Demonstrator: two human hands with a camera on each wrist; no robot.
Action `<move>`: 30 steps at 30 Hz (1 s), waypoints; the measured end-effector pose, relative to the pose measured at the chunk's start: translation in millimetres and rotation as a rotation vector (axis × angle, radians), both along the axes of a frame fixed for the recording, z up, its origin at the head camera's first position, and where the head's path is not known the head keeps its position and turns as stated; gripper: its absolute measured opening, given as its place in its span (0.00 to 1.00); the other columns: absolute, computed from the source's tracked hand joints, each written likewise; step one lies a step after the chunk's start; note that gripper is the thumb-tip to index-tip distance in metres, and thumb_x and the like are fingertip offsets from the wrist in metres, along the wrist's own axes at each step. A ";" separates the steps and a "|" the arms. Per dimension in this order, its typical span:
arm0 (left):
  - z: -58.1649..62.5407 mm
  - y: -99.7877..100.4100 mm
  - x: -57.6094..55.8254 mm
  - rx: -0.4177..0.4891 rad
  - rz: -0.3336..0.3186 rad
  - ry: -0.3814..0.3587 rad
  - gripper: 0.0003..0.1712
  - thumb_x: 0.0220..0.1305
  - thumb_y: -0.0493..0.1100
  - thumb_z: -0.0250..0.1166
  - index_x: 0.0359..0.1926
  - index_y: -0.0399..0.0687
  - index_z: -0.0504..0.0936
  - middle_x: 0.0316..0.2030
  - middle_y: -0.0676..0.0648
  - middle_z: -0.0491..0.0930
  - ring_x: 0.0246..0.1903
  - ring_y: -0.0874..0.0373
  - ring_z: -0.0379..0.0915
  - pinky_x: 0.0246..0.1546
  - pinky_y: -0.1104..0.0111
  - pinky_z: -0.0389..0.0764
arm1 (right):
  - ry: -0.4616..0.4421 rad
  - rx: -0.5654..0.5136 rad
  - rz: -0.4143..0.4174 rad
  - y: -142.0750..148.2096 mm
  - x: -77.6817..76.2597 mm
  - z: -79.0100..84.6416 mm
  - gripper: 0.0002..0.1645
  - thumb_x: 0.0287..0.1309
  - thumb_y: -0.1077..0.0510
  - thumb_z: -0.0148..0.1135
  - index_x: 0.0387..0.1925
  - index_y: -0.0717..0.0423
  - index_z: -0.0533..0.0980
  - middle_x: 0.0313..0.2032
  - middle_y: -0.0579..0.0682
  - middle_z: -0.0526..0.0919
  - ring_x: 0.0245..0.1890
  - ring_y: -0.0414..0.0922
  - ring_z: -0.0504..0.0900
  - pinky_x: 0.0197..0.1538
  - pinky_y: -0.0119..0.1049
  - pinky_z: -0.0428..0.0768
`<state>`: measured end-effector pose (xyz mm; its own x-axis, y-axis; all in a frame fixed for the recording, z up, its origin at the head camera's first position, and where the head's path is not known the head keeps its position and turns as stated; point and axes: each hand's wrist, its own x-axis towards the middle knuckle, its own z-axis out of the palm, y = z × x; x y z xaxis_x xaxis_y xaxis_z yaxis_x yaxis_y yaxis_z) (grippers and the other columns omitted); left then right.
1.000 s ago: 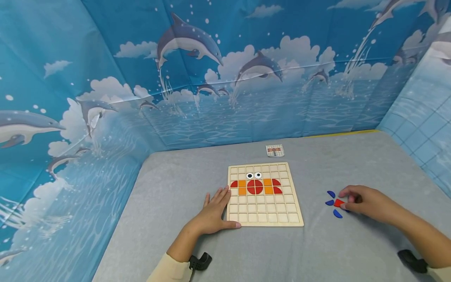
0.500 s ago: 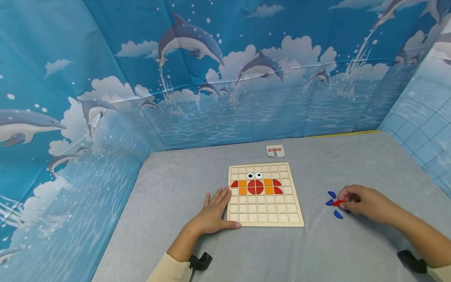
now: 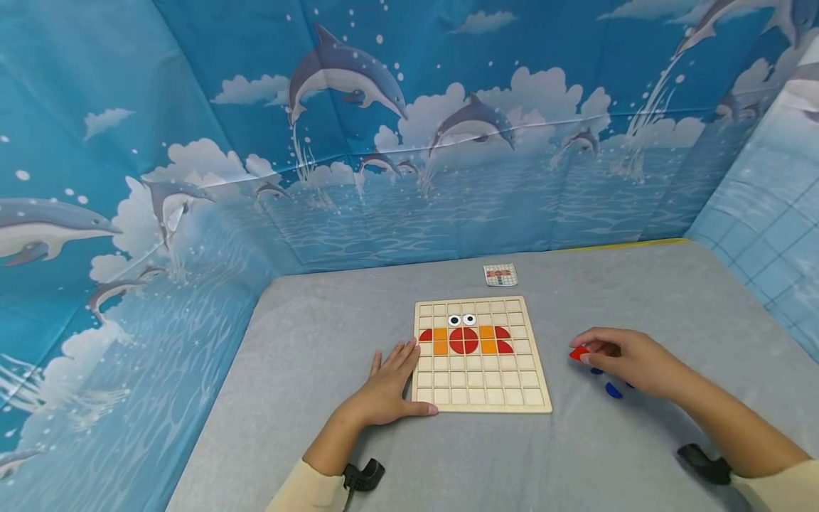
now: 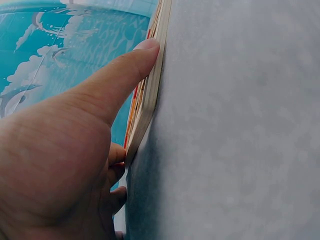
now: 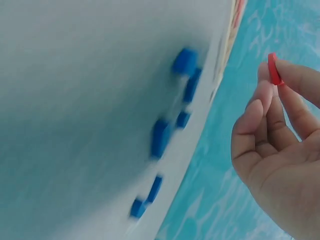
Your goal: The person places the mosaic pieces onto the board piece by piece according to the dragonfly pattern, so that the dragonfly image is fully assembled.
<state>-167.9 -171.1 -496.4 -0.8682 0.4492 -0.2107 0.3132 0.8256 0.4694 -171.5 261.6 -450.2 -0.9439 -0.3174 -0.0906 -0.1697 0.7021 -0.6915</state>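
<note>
- Head view: your right hand has lifted the red piece from among the blue pieces towards the right edge of the board; judged picked up, not yet placed. Your left hand lies spread along the left edge.
- Left wrist view: thumb rests on the near edge.
- Right wrist view: you pinch the red piece, clear of the table.

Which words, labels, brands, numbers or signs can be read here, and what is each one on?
None can be read.
Card: a small printed grid picture; any lettering is too small to make out.
Board: no writing visible.
Red piece and blue pieces: no writing on the parts that show.
Backdrop: dolphin pictures, no readable text.
</note>
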 end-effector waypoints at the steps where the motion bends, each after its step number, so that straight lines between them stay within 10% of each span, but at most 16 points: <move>1: -0.1 0.1 0.1 0.001 0.000 0.000 0.68 0.53 0.75 0.68 0.82 0.51 0.43 0.82 0.54 0.36 0.82 0.52 0.30 0.77 0.40 0.29 | -0.005 -0.005 -0.001 -4.6 -0.9 0.6 0.14 0.66 0.56 0.65 0.52 0.50 0.82 0.41 0.47 0.86 0.33 0.37 0.79 0.34 0.30 0.78; 30: 3.3 1.6 -1.1 0.001 -0.002 -0.008 0.68 0.54 0.75 0.68 0.82 0.50 0.44 0.82 0.53 0.37 0.82 0.51 0.30 0.77 0.40 0.29 | -0.022 -0.254 0.122 -104.2 -29.0 1.7 0.14 0.67 0.62 0.61 0.53 0.56 0.82 0.43 0.51 0.84 0.40 0.45 0.78 0.43 0.30 0.81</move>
<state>-169.0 -169.5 -493.0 -0.8658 0.4508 -0.2170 0.3110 0.8247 0.4724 -200.5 157.4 -448.4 -0.8961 -0.4436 -0.0140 -0.2250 0.4811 -0.8473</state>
